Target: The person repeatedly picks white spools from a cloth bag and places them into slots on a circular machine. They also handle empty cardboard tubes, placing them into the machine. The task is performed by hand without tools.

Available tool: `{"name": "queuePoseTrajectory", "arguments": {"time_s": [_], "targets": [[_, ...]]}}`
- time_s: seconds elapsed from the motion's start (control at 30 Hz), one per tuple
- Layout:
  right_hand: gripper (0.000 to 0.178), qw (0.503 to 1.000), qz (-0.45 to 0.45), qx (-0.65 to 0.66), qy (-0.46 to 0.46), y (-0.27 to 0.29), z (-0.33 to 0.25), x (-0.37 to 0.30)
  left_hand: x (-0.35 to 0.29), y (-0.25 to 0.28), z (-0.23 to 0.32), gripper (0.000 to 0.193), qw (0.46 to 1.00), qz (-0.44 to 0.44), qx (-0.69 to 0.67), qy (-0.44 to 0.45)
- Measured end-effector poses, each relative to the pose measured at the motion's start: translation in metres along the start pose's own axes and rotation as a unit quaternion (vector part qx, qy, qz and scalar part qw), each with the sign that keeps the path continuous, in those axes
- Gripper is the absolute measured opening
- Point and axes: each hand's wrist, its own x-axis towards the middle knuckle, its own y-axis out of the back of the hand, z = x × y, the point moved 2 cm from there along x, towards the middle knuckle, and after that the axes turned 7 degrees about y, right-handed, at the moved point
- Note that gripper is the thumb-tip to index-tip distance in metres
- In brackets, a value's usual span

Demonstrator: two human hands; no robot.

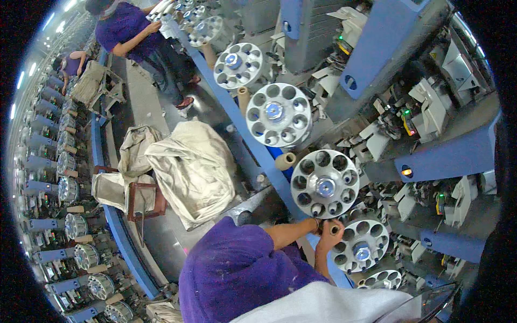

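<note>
My right hand (325, 240) is closed round a small brown winding tube (335, 230), its hollow end facing up. My left hand (313, 225) reaches in from the left and meets the right hand beside the tube; its fingers are mostly hidden, so its grip is unclear. Just above both hands is a round grey bobbin magazine (325, 184) with a ring of round pockets, some holding dark-tipped bobbins. Close to their right stands another such magazine (361, 246). Farther up, a brown tube (285, 160) lies beside the blue rail.
More magazines (278, 114) line the blue rail (253, 145), beside winding machines with blue panels (449, 160). Left of me, a large cream cloth sack (196, 167) lies near a reddish-brown frame (146, 202). Another person (129, 27) stands at the far machines; a second person (72, 63) is farther left.
</note>
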Motion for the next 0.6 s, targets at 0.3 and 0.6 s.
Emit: {"name": "queuePoseTrajectory", "arguments": {"time_s": [0.3,0.6], "targets": [[0.013,0.960,-0.277,0.007,0.045,0.027,-0.035,0.038,0.014,-0.022,-0.001,0.069,1.000,-0.015,-0.003,0.020],[0.020,0.887,-0.344,-0.049,0.305,0.082,-0.151,0.072,-0.141,-0.020,-0.033,0.075,0.960,-0.270,0.056,0.044]]}}
